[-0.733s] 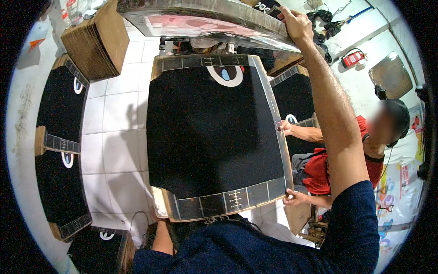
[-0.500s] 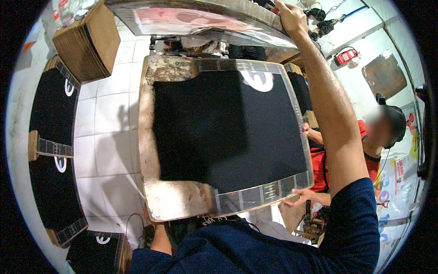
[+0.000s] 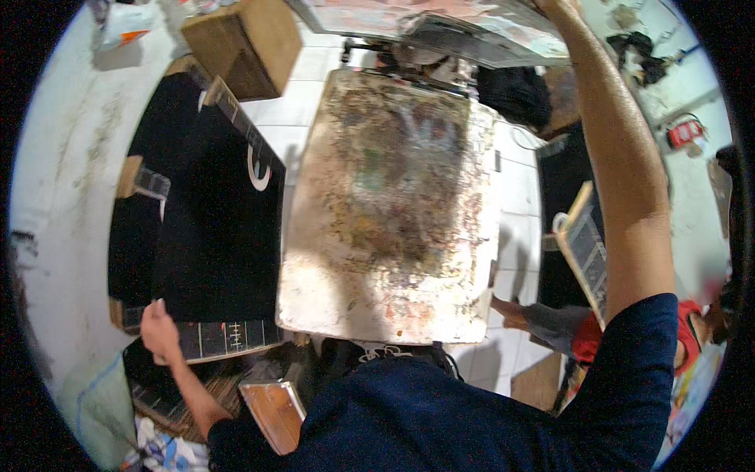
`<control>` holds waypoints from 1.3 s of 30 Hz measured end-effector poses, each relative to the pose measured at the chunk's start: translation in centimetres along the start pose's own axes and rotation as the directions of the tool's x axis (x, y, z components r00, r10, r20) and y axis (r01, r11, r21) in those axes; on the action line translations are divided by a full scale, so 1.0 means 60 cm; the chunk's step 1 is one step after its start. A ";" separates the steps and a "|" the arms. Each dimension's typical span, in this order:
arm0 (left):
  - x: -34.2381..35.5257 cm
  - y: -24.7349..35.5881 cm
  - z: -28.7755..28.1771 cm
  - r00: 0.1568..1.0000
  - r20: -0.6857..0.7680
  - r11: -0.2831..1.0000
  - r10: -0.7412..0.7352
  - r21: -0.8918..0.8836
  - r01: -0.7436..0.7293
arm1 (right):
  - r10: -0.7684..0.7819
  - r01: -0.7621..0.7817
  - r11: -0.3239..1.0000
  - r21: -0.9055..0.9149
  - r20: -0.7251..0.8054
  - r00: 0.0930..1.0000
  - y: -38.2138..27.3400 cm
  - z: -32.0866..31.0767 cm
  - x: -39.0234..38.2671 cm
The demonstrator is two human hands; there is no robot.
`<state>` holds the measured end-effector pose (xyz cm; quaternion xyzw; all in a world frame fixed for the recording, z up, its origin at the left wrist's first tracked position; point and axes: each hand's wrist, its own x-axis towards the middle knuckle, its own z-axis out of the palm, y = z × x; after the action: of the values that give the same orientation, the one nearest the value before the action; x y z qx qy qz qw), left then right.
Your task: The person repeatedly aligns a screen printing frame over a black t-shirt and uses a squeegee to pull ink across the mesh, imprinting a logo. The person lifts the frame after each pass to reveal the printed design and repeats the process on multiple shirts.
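My left hand (image 3: 160,334) is closed on the near left corner of a board covered in black cloth (image 3: 220,228), which has a white printed mark and clear ruled strips along two edges. The board is held off the table's left side, over other black-covered boards. High at the far right, my right hand (image 3: 560,8) grips the edge of a raised printing screen (image 3: 487,35); the top of the picture cuts part of that hand off. Between my arms lies the printing table (image 3: 385,228), its pale top stained with old paint.
Black-covered boards (image 3: 135,244) line the left wall beside a cardboard box (image 3: 244,47). On the right, a co-worker in red (image 3: 684,346) is near a tilted board (image 3: 586,244). A wood-topped box (image 3: 274,413) stands at my near left; a fire extinguisher (image 3: 686,134) is far right.
The black-covered board has left the table and moved left in my left hand. The co-worker's hands are off it. My right hand still holds the screen up, and the view has shifted.
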<state>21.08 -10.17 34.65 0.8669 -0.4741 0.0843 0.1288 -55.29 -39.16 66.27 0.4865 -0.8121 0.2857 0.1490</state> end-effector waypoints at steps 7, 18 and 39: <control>0.017 -0.263 -0.472 0.955 -0.206 0.888 -0.215 -0.449 0.103 | -0.003 0.003 1.000 -0.016 -0.041 0.999 -0.024 -0.020 0.001; -0.157 -0.249 -0.160 0.863 0.007 0.492 -0.506 -0.819 0.295 | -0.173 0.181 0.973 -0.141 0.069 0.983 0.068 0.049 0.047; -0.244 0.197 0.212 0.712 0.546 0.717 0.441 -0.692 0.086 | 0.000 0.000 1.000 0.020 0.017 1.000 -0.027 -0.027 -0.126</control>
<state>3.58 -8.44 20.29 0.6732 -0.5715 -0.4024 0.2413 -50.29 -33.40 64.14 0.4902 -0.8105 0.2898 0.1373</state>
